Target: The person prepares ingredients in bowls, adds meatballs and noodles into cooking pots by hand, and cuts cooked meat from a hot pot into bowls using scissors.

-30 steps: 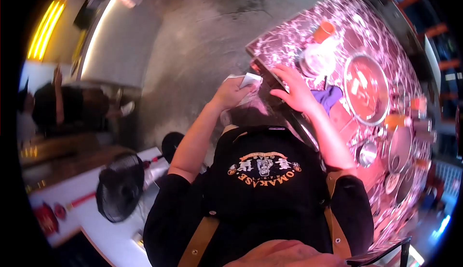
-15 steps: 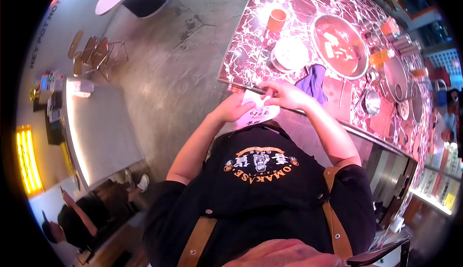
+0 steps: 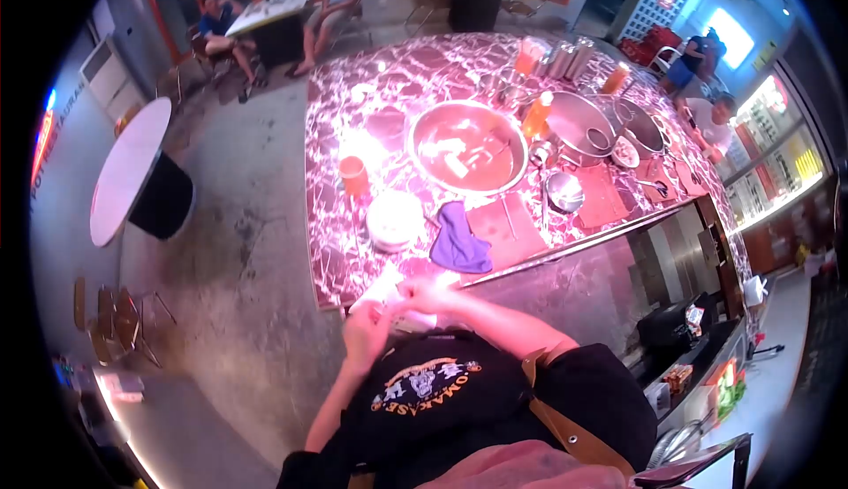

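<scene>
"Starting closest to the camera, what showed?"

"A black top [image 3: 442,427] with orange and white lettering across the chest, and a brown strap [image 3: 572,440] on the right side."

"And the hands?"

"They met just in front of the chest. The left hand [image 3: 365,332] was grasping a white paper [image 3: 415,320], and the right hand [image 3: 426,296] gripped it too, the fingers of both close together. Strong light washed out much of it, so I couldn't make out its shape or how each finger lay."

"Where was the paper, then?"

"Between the two hands, near the front left corner of a marbled table [image 3: 380,118]."

"What stood on that table?"

"Nearest was a rumpled purple cloth [image 3: 461,240], beside a reddish mat [image 3: 521,235]. Left of the cloth sat a round white thing [image 3: 395,219], too bright to identify. Further back came an orange cup [image 3: 353,175] and, to its right, a wide metal pan [image 3: 468,166] with reddish contents and pale pieces. An orange bottle [image 3: 535,118] stood just right of the pan, with metal canisters [image 3: 579,58] behind."

"And past the table?"

"Two people sat at a white-topped table [image 3: 269,9], near orange-framed windows."
</scene>
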Demonstrator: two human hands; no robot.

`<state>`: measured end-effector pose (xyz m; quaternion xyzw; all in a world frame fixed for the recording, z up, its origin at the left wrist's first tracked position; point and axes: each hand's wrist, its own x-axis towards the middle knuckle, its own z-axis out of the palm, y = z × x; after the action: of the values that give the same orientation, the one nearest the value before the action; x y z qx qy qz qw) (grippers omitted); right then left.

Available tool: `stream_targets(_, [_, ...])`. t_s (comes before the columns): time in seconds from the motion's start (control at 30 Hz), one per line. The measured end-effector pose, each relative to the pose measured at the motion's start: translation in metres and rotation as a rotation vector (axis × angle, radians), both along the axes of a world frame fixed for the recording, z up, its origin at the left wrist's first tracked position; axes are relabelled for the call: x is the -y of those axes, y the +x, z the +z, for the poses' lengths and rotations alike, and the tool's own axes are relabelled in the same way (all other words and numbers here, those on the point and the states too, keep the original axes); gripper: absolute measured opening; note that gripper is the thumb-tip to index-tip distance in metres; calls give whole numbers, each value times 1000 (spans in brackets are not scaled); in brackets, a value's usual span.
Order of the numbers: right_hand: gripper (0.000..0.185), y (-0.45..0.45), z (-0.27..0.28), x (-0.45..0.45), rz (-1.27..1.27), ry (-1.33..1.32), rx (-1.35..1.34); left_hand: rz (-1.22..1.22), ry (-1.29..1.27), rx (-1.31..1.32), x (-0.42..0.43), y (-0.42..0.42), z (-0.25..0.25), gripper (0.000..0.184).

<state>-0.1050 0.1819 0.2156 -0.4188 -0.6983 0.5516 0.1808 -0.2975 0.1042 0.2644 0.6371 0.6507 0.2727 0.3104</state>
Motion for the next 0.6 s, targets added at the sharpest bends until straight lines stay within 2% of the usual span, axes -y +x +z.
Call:
stream_targets(0.07, [33, -1, 12, 20, -80, -70, -79, 34, -382, 823, -3, 13, -44, 28])
stream_targets(0.13, [35, 9, 5, 23, -46, -100, -81, 80, -433, 879, -10, 13, -73, 24])
stream_targets(0.2, [36, 28, -2, 26, -7, -138, -64, 133, -492, 954, -13, 18, -79, 21])
stream_targets(0.27, [36, 45, -8, 29, -4, -129, -15, 67, -495, 659, -15, 25, -79, 18])
stream_targets(0.3, [37, 50, -12, 32, -37, -203, -72, 56, -477, 713, -12, 30, -90, 17])
stream_targets(0.33, [27, 57, 15, 37, -37, -245, -152, 32, -543, 786, -9, 44, -69, 17])
stream_targets(0.4, [19, 61, -21, 37, -16, -50, -166, 61, -622, 741, -9, 69, -54, 18])
stream_targets(0.43, [20, 67, -10, 37, 29, -56, -50, 32, -631, 743, -10, 76, -52, 18])
stream_targets(0.53, [23, 75, -4, 43, -54, -145, -25, -63, -555, 585, -14, 78, -63, 20])
stream_targets(0.6, [25, 79, -21, 43, -108, -98, -31, -5, -666, 926, -17, 78, -82, 18])
